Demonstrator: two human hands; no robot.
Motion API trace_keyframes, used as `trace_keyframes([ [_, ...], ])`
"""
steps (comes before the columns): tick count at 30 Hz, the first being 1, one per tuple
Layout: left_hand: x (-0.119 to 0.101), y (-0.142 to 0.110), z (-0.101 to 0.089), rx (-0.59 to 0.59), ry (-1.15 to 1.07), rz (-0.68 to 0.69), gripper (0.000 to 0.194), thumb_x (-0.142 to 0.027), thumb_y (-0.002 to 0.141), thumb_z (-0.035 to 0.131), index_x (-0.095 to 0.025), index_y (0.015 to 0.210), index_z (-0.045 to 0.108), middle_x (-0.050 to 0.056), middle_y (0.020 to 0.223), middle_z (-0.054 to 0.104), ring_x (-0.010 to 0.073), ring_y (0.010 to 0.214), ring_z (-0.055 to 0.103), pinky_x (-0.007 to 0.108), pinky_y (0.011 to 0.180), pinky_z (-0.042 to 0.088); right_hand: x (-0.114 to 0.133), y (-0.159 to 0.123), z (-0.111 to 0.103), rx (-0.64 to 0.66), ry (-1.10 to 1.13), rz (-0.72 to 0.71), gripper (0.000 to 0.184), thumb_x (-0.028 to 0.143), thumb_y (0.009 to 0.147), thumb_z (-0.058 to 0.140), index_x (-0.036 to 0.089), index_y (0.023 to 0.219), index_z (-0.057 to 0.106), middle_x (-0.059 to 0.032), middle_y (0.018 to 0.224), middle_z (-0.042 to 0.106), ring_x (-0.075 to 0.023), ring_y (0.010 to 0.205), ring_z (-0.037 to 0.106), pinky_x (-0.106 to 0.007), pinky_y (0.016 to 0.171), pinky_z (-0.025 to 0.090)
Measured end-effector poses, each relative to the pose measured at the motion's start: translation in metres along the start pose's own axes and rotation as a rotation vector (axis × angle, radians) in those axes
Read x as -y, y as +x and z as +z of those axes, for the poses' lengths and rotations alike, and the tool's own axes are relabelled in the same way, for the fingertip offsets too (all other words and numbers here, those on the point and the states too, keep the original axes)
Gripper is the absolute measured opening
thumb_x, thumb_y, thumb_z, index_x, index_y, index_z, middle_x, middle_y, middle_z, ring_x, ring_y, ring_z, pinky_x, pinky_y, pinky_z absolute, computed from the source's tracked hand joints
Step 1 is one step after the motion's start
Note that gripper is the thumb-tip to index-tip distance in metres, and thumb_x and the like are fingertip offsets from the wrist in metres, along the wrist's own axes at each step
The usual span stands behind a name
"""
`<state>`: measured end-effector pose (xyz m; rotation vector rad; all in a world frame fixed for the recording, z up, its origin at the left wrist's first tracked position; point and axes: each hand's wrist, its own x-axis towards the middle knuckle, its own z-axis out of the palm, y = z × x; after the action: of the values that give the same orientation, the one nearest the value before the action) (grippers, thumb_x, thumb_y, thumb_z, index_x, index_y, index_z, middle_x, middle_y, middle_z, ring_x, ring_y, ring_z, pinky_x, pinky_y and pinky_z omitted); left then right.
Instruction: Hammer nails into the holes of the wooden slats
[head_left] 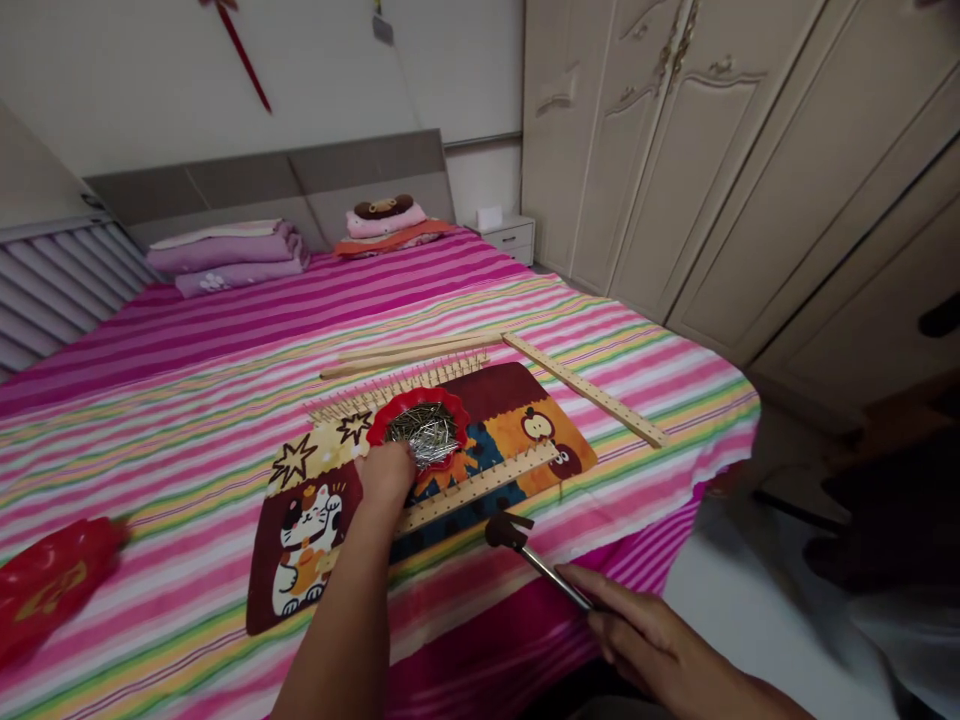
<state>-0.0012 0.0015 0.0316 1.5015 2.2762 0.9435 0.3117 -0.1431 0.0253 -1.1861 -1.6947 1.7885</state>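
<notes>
My left hand [388,472] is at the near rim of a red scalloped bowl [460,408] full of loose metal nails [431,430]. Its fingertips are hidden, so what they hold does not show. My right hand [637,625] grips a claw hammer [551,572] by its handle, with the dark head pointing toward the mat. Just beyond the hammer head, a wooden strip [480,487] with rows of small holes lies across a patterned mat [262,590]. Some nails stand along its far edge. Behind the bowl, other wooden strips [405,385] bristle with upright nails.
A drilled wooden strip [585,385] and plain strips [412,352] lie on the striped bed cover [187,560]. To the left is a shiny red object [60,580]. Folded bedding [232,258] sits by the headboard; wardrobes [675,180] stand on the right.
</notes>
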Motion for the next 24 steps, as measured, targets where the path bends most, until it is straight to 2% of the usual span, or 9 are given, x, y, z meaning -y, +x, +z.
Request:
trace_keyframes([
  [3,0.007,-0.002,-0.007,0.060,0.091,-0.012,0.022,-0.038,0.070,0.055,-0.023,0.058,0.065,0.000,0.037,0.044,0.0174,0.050,0.049,0.031,0.062,0.032,-0.001,0.002,-0.001,0.006,0.021,0.012,0.058,0.047,0.091,0.040,0.016,0.140,0.045,0.0060,0.055,0.031,-0.0107,0.048,0.030,-0.022,0.043,0.023],
  [5,0.013,-0.005,-0.015,0.097,0.090,-0.026,0.020,-0.041,0.066,0.059,-0.023,0.058,0.065,0.000,0.046,0.054,0.0164,0.053,0.051,0.029,0.061,0.033,0.000,0.004,-0.001,0.001,0.027,0.016,0.058,0.046,0.091,0.040,0.016,0.139,0.046,0.0063,0.055,0.029,-0.0107,0.049,0.029,-0.022,0.043,0.023],
  [7,0.017,-0.010,-0.026,0.115,-0.055,-0.063,0.021,-0.043,0.060,0.063,-0.022,0.064,0.066,-0.001,0.055,0.061,0.0154,0.057,0.054,0.028,0.061,0.036,0.001,0.006,-0.001,0.000,0.030,0.019,0.059,0.047,0.090,0.041,0.015,0.139,0.046,0.0064,0.055,0.029,-0.0110,0.050,0.029,-0.023,0.044,0.023],
  [11,0.024,-0.027,-0.055,0.050,-0.512,-0.148,0.043,-0.042,0.049,0.070,-0.018,0.085,0.066,-0.002,0.058,0.062,0.0136,0.058,0.055,0.025,0.059,0.041,0.000,0.007,0.004,-0.029,0.048,0.045,0.063,0.051,0.088,0.043,0.015,0.140,0.045,0.0060,0.056,0.030,-0.0116,0.051,0.030,-0.023,0.047,0.024],
  [14,0.033,-0.044,-0.082,-0.015,-0.607,-0.223,0.044,-0.041,0.047,0.073,-0.017,0.083,0.069,0.001,0.067,0.068,0.0141,0.063,0.058,0.026,0.061,0.044,0.001,0.006,0.009,-0.036,0.069,0.074,0.066,0.054,0.086,0.045,0.016,0.140,0.045,0.0062,0.056,0.029,-0.0117,0.051,0.029,-0.024,0.047,0.022],
  [17,0.050,-0.064,-0.102,-0.009,-0.647,-0.321,0.043,-0.041,0.045,0.076,-0.016,0.080,0.071,0.006,0.078,0.071,0.0162,0.071,0.062,0.026,0.062,0.047,0.003,0.004,0.014,-0.005,0.097,0.102,0.068,0.055,0.084,0.046,0.018,0.141,0.043,0.0061,0.057,0.029,-0.0117,0.052,0.029,-0.024,0.047,0.021],
  [20,0.070,-0.083,-0.109,-0.006,-0.692,-0.407,0.053,-0.040,0.038,0.081,-0.015,0.084,0.072,0.007,0.079,0.072,0.0171,0.070,0.063,0.027,0.060,0.049,0.005,0.004,0.018,0.007,0.106,0.129,0.067,0.053,0.084,0.048,0.019,0.141,0.043,0.0053,0.059,0.032,-0.0121,0.054,0.033,-0.023,0.047,0.023],
  [24,0.088,-0.100,-0.100,-0.086,-0.695,-0.441,0.050,-0.042,0.035,0.083,-0.014,0.075,0.073,0.006,0.072,0.070,0.0163,0.066,0.062,0.028,0.059,0.050,0.006,0.006,0.023,-0.009,0.096,0.128,0.065,0.052,0.083,0.049,0.020,0.140,0.046,0.0046,0.060,0.036,-0.0125,0.055,0.035,-0.023,0.049,0.027],
])
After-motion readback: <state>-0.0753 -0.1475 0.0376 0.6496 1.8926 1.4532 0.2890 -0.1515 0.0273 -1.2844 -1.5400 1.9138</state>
